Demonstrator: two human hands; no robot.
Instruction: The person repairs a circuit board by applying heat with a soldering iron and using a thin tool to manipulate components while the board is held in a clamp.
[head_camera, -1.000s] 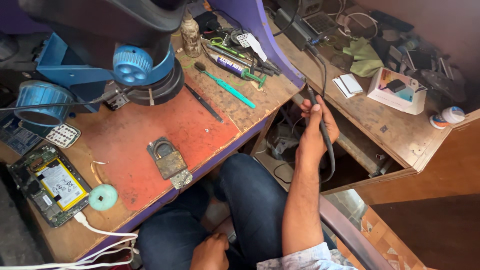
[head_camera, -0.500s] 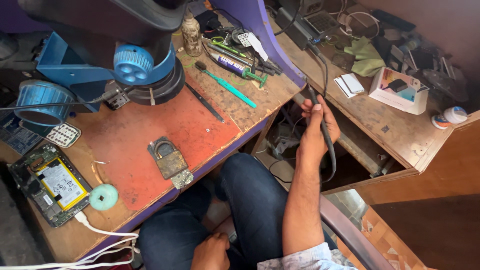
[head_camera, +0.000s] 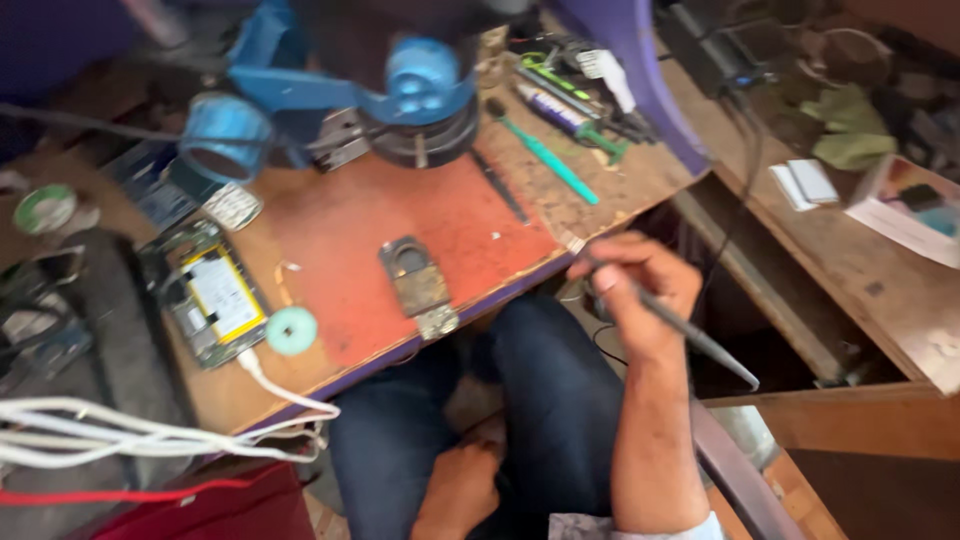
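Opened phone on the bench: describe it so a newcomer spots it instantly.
On the red work mat's left edge, below the blue microscope, lies the opened phone. Unlike the small grey metal part mid-mat, it shows a yellow battery, with a white cable plugged in.

The right hand (head_camera: 640, 290) is at the front edge of the workbench (head_camera: 330, 240), and its fingers (head_camera: 605, 272) hold a soldering iron (head_camera: 690, 335) whose tip (head_camera: 572, 240) touches the bench edge. Left of the fingers lies a small metal plate (head_camera: 417, 285), further left an opened phone (head_camera: 212, 295). Behind them lies a screwdriver (head_camera: 545, 153) beside the microscope (head_camera: 425, 100); right of them is a wooden shelf (head_camera: 850, 270).
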